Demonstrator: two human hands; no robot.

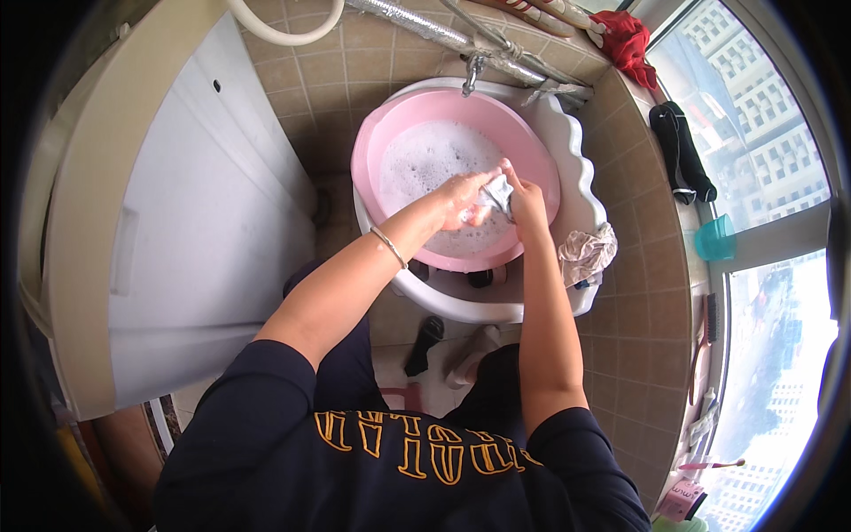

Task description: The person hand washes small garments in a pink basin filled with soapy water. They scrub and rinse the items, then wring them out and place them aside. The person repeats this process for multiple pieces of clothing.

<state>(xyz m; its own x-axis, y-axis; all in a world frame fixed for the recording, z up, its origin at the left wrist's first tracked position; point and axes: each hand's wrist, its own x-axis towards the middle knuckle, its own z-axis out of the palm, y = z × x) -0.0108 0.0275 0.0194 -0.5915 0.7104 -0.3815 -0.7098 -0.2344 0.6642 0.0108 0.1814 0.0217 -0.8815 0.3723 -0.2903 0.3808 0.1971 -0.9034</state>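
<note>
My left hand [463,199] and my right hand [525,203] meet over the right part of a pink plastic basin [369,159]. Between them they grip a small wet cloth item [496,193], white and grey, bunched up so its kind is unclear. Suds cling to my left fingers. Foamy, soapy water [432,156] fills the basin below my hands, and anything beneath the foam is hidden. The basin rests inside a white sink [465,307] with a wavy right edge. A metal tap [473,74] juts out over the basin's far rim.
A crumpled pale cloth [588,254] hangs on the sink's right rim. Black socks [679,153], a red cloth [625,46], a teal cup [715,238] and a brush [713,319] line the window ledge. A dark sock [424,346] lies on the floor. At left stands a large white appliance [213,233].
</note>
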